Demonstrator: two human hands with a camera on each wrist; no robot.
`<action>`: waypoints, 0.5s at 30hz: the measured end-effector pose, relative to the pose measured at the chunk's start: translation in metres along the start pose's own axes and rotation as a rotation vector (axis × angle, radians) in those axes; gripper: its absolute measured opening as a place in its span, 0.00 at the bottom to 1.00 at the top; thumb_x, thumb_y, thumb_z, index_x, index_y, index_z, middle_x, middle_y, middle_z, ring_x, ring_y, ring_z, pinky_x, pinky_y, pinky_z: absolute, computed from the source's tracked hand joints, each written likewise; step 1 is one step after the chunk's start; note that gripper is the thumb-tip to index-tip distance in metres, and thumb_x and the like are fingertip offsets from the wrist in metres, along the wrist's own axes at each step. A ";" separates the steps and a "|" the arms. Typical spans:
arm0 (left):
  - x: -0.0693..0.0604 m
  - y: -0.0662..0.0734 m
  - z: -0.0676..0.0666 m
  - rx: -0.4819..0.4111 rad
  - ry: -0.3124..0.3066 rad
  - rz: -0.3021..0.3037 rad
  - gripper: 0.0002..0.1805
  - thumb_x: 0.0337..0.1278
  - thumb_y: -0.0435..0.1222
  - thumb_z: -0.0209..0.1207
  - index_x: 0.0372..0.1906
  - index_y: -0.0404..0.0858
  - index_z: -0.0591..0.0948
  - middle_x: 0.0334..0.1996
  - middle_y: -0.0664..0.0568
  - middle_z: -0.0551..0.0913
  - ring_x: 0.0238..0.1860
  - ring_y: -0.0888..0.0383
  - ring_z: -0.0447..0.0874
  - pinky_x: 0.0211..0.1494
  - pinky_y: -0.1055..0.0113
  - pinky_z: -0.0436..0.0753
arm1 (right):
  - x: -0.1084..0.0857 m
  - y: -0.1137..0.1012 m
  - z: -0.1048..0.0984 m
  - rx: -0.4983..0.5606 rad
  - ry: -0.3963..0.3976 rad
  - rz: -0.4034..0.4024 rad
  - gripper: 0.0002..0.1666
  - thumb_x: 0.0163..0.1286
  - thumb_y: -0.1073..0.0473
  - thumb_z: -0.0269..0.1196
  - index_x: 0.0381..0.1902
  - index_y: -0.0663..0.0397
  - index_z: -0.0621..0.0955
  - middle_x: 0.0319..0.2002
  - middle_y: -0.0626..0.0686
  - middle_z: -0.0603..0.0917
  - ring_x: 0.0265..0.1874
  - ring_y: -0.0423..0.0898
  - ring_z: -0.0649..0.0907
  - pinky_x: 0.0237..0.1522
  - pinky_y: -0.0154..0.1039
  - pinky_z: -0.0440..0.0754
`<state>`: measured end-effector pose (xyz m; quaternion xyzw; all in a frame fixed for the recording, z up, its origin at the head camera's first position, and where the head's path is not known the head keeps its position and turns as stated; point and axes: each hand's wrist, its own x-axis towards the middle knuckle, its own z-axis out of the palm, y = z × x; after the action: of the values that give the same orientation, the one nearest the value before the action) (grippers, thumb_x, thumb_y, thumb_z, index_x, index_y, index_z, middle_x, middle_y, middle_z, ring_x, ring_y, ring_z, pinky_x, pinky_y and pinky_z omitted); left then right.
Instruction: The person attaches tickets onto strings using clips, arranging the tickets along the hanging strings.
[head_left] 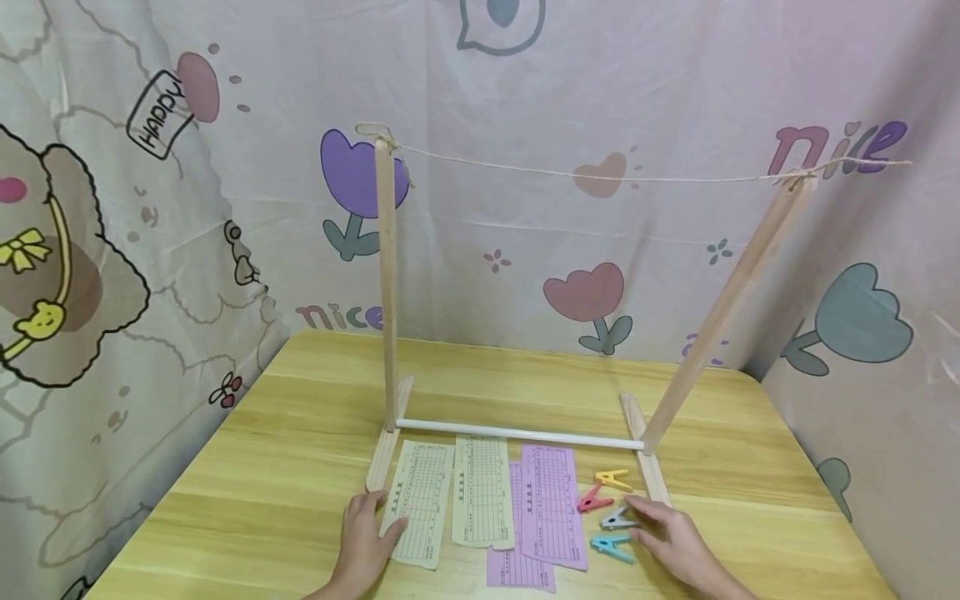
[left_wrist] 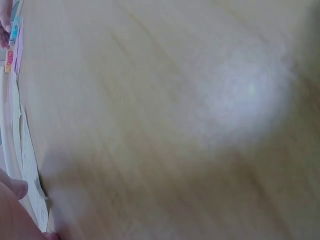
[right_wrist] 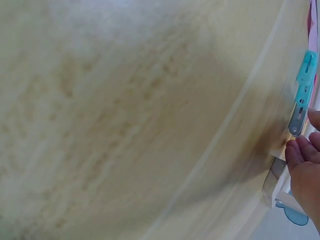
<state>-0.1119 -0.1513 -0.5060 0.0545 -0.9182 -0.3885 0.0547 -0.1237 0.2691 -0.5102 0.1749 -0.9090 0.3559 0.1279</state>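
My left hand (head_left: pixel 363 537) rests at the left edge of a pale yellow-green paper slip (head_left: pixel 422 500), its thumb over the slip. A second yellow-green slip (head_left: pixel 482 492) lies beside it, then two purple slips (head_left: pixel 553 504) that overlap. My right hand (head_left: pixel 675 537) is by a grey clothespin (head_left: pixel 617 518), thumb and fingers apart around its near end; whether they touch it I cannot tell. Around that lie a yellow clothespin (head_left: pixel 613 478), a red clothespin (head_left: pixel 594 499) and a teal clothespin (head_left: pixel 612 547). The right wrist view shows the teal and grey clothespins beside the fingertips (right_wrist: pixel 294 150).
Behind the slips stands a wooden frame with a left post (head_left: pixel 386 283), a leaning right post (head_left: pixel 727 321) and a white bar (head_left: pixel 517 433) low between them. A thin string (head_left: pixel 525 169) joins the post tops. Printed cloth (head_left: pixel 480 100) hangs behind the wooden table (head_left: pixel 247 467).
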 end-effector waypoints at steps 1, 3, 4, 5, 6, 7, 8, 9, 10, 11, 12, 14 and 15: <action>0.000 0.000 0.000 0.006 -0.003 -0.007 0.29 0.48 0.33 0.65 0.52 0.20 0.70 0.49 0.30 0.70 0.53 0.36 0.66 0.56 0.44 0.70 | 0.000 0.000 0.000 -0.005 0.001 -0.001 0.24 0.45 0.71 0.69 0.45 0.65 0.81 0.44 0.61 0.84 0.46 0.25 0.76 0.45 0.21 0.76; -0.001 -0.001 0.001 0.019 -0.008 -0.020 0.29 0.46 0.33 0.66 0.51 0.19 0.70 0.48 0.29 0.70 0.52 0.35 0.67 0.55 0.44 0.72 | 0.000 0.001 -0.001 -0.017 -0.008 -0.007 0.24 0.46 0.71 0.68 0.46 0.65 0.81 0.44 0.61 0.84 0.47 0.24 0.75 0.46 0.20 0.75; -0.001 -0.001 0.001 0.022 -0.006 -0.027 0.29 0.46 0.34 0.66 0.51 0.19 0.70 0.47 0.29 0.70 0.51 0.36 0.67 0.54 0.45 0.72 | 0.000 0.001 -0.002 -0.025 -0.014 -0.014 0.24 0.46 0.71 0.68 0.46 0.65 0.81 0.45 0.62 0.83 0.47 0.24 0.74 0.46 0.20 0.75; -0.001 -0.002 0.002 0.028 0.000 -0.033 0.30 0.45 0.34 0.67 0.50 0.19 0.71 0.47 0.29 0.71 0.50 0.36 0.68 0.52 0.45 0.73 | 0.000 0.002 -0.002 -0.029 -0.020 -0.023 0.24 0.46 0.72 0.67 0.46 0.66 0.80 0.45 0.62 0.83 0.48 0.25 0.74 0.46 0.20 0.75; -0.001 -0.002 0.002 0.032 0.007 -0.039 0.30 0.44 0.34 0.67 0.50 0.19 0.71 0.46 0.29 0.71 0.50 0.36 0.69 0.51 0.46 0.74 | 0.000 0.002 -0.002 -0.040 -0.024 -0.035 0.25 0.46 0.72 0.67 0.46 0.66 0.80 0.45 0.62 0.83 0.48 0.25 0.75 0.46 0.20 0.75; -0.001 -0.001 0.002 0.037 0.013 -0.043 0.30 0.43 0.34 0.68 0.49 0.19 0.71 0.45 0.28 0.71 0.49 0.36 0.69 0.50 0.47 0.74 | 0.000 0.003 -0.002 -0.051 -0.027 -0.047 0.25 0.46 0.72 0.67 0.47 0.66 0.80 0.45 0.62 0.83 0.48 0.27 0.76 0.46 0.20 0.75; -0.001 -0.001 0.002 0.040 0.020 -0.049 0.30 0.42 0.34 0.68 0.49 0.19 0.71 0.45 0.28 0.72 0.48 0.36 0.70 0.49 0.47 0.75 | 0.001 0.003 -0.002 -0.066 -0.029 -0.059 0.25 0.46 0.72 0.67 0.47 0.66 0.80 0.45 0.62 0.83 0.48 0.28 0.76 0.46 0.21 0.76; 0.000 -0.001 0.002 0.043 0.026 -0.055 0.31 0.41 0.34 0.69 0.49 0.18 0.71 0.44 0.28 0.72 0.48 0.36 0.70 0.49 0.47 0.75 | 0.002 0.004 -0.002 -0.080 -0.026 -0.069 0.26 0.45 0.73 0.68 0.47 0.66 0.80 0.45 0.62 0.83 0.47 0.30 0.78 0.46 0.22 0.77; 0.000 0.000 0.002 0.047 0.030 -0.059 0.31 0.40 0.33 0.69 0.48 0.18 0.71 0.44 0.28 0.72 0.47 0.35 0.70 0.48 0.48 0.75 | 0.002 0.004 -0.001 -0.093 -0.024 -0.078 0.26 0.44 0.73 0.68 0.47 0.66 0.80 0.45 0.62 0.83 0.47 0.32 0.79 0.46 0.24 0.78; 0.001 0.001 0.002 0.051 0.032 -0.063 0.31 0.40 0.33 0.69 0.48 0.18 0.71 0.44 0.28 0.72 0.47 0.35 0.70 0.48 0.47 0.75 | 0.003 0.004 -0.001 -0.105 -0.022 -0.083 0.27 0.44 0.73 0.68 0.47 0.66 0.80 0.45 0.61 0.83 0.46 0.34 0.80 0.46 0.25 0.78; 0.001 0.002 0.002 0.057 0.030 -0.067 0.31 0.39 0.33 0.69 0.48 0.18 0.71 0.44 0.27 0.72 0.47 0.35 0.71 0.48 0.47 0.75 | 0.004 0.005 -0.001 -0.118 -0.021 -0.088 0.27 0.44 0.73 0.68 0.47 0.66 0.80 0.45 0.61 0.83 0.45 0.37 0.81 0.45 0.27 0.79; 0.002 0.004 0.001 0.065 0.024 -0.076 0.31 0.38 0.32 0.70 0.48 0.18 0.72 0.44 0.27 0.73 0.47 0.34 0.71 0.48 0.47 0.75 | 0.004 0.005 0.000 -0.146 -0.016 -0.100 0.27 0.43 0.72 0.69 0.46 0.66 0.81 0.44 0.60 0.84 0.44 0.41 0.82 0.44 0.32 0.81; 0.003 0.006 0.001 0.069 0.020 -0.078 0.31 0.37 0.31 0.70 0.48 0.18 0.72 0.44 0.27 0.73 0.47 0.34 0.71 0.48 0.47 0.75 | 0.004 0.005 0.000 -0.157 -0.015 -0.104 0.27 0.42 0.72 0.70 0.46 0.66 0.81 0.44 0.60 0.84 0.43 0.44 0.82 0.43 0.34 0.82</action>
<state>-0.1151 -0.1470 -0.5028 0.0959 -0.9277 -0.3579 0.0468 -0.1296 0.2713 -0.5114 0.2142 -0.9248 0.2750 0.1528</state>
